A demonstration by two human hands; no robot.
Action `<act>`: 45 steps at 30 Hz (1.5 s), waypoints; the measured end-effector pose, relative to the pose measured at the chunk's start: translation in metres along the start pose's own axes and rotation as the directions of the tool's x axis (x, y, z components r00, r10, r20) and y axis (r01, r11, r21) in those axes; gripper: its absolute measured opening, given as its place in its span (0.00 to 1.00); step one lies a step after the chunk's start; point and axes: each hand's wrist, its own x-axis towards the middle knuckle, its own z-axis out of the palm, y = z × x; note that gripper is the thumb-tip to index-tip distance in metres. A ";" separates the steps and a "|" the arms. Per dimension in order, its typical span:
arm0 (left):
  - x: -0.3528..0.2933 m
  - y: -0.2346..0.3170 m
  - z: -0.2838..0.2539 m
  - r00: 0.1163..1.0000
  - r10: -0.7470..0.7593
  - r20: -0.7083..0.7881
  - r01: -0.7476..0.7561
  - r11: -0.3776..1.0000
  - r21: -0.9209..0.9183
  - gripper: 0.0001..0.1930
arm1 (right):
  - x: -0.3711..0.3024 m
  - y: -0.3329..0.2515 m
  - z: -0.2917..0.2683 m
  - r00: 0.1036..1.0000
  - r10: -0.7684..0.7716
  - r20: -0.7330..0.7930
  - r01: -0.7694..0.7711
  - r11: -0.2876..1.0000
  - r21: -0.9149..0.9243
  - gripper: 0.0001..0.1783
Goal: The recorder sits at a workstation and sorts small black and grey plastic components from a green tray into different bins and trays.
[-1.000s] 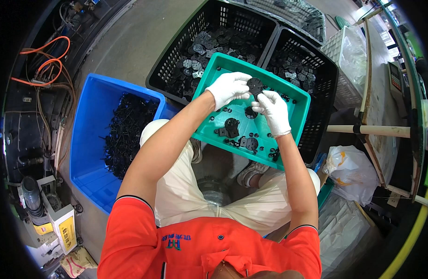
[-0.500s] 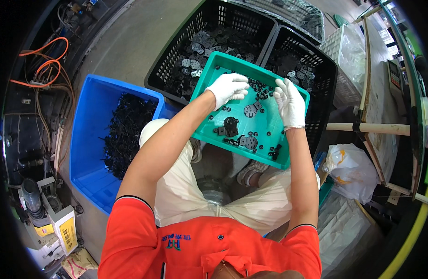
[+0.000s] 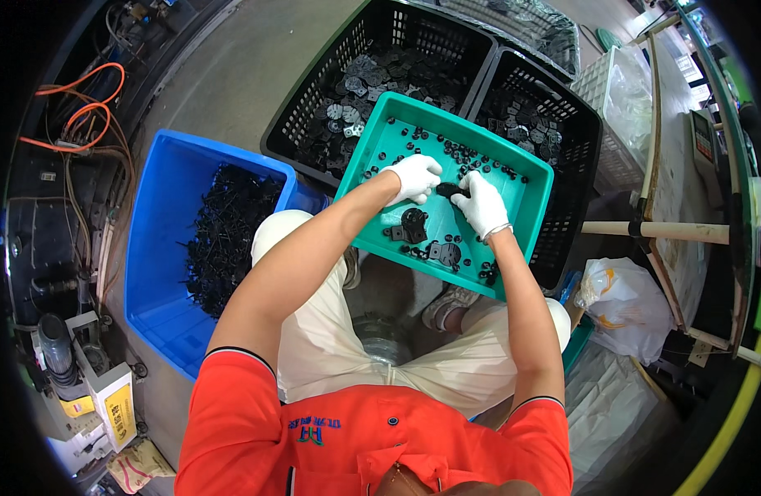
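On the far left, a bright orange flexible hose (image 3: 107, 107) loops over dark machinery. To its right stands a deep blue plastic bin (image 3: 153, 269) with a heap of thin black stick-like pieces (image 3: 231, 240) inside.

Right of the bin and farther off, a large black slotted plastic crate (image 3: 306, 107) holds many flat black and grey pieces (image 3: 360, 78). Near the middle, a shallow rectangular green plastic tray (image 3: 525, 207) sits tilted in the view above the person's knees.

The left hand (image 3: 415, 178), in a white glove, is inside the tray with fingers bent toward the right; whether they grip anything cannot be told. Below it lie 2 flat parts: a black rounded part (image 3: 413, 225) and, to its right, a dark grey rounded part (image 3: 444, 252).

Between the 2 hands is a small dark flat piece (image 3: 448, 190), with small black round pieces (image 3: 459, 153) scattered beyond it. The right hand (image 3: 484, 207), also white-gloved, has its fingers curled at the dark piece's right edge; how firmly they close is unclear.

Farther right, a second black slotted plastic crate (image 3: 585, 136) holds similar flat pieces, and a white plastic bag (image 3: 628, 306) lies beside the person's knee.
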 end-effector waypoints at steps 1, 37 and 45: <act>0.000 0.000 -0.001 1.000 0.009 0.007 -0.009 1.000 -0.007 0.21 | 0.001 -0.003 0.000 1.000 -0.001 0.002 0.001 1.000 -0.001 0.17; -0.013 0.021 -0.039 0.950 0.198 -0.241 -0.293 0.831 -0.473 0.17 | -0.023 -0.049 0.018 0.958 -0.121 0.258 0.080 0.984 0.162 0.31; -0.007 0.014 -0.020 0.997 0.004 -0.082 0.016 0.972 0.234 0.15 | -0.012 -0.053 -0.006 0.993 0.080 -0.088 -0.045 0.938 0.345 0.25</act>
